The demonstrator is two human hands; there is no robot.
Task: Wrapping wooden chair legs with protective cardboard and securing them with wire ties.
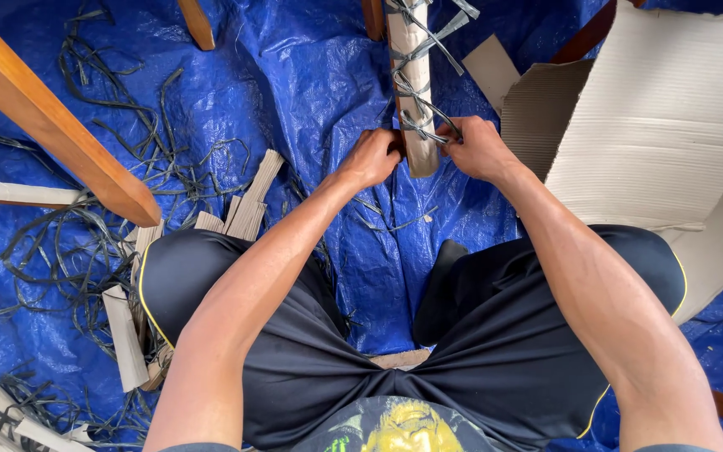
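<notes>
Both hands are right up on the cardboard-wrapped leg [416, 92], a wooden piece bundled in tan cardboard and laced with gray strapping [420, 117]. The right hand [480, 149] is closed, fingers pinched on the strapping at the bottom end of the wrap. The left hand [371, 157] is curled shut against the other side of that same end, though I can't tell if it's got strap or just cardboard.

The wrapped leg sits between the knees, running away from the person, its lower end just above the blue tarp [320, 75].

Room-wise, it's tight on the right: a big sheet of corrugated cardboard [663, 117] lies just beside the right wrist. On the left there's a strip of bare tarp, then a wooden rail [52, 125] cutting in diagonally. Cut strapping scraps [102, 226] and cardboard strips [248, 205] are scattered near the left knee, with more piled at the bottom left corner.
</notes>
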